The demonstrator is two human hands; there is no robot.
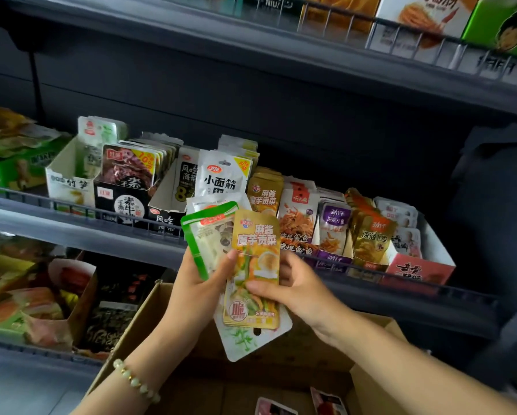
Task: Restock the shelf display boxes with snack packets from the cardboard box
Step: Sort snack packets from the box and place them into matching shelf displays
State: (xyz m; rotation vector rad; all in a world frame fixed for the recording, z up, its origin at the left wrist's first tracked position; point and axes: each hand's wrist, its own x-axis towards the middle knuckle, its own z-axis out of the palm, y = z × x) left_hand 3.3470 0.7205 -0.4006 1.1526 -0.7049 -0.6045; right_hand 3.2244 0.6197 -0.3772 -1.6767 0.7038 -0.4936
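Observation:
My left hand (204, 283) grips a fan of snack packets in front of the middle shelf: a green-edged white packet (204, 235) on the left and a white packet (245, 339) hanging lowest. My right hand (293, 290) pinches a gold packet (255, 244) at the front of that bunch. Both hands hover over the open cardboard box (131, 330), where two more packets (326, 402) lie at the bottom. Directly behind, a display box holds matching gold packets (264, 190).
The middle shelf (71, 226) carries a row of display boxes behind a wire rail: a black box (120, 202), white packets (222, 178), purple packets (333, 226) and a red box (416, 269). The lower shelf at left holds more snack boxes (26, 295). An upper shelf (281, 46) overhangs.

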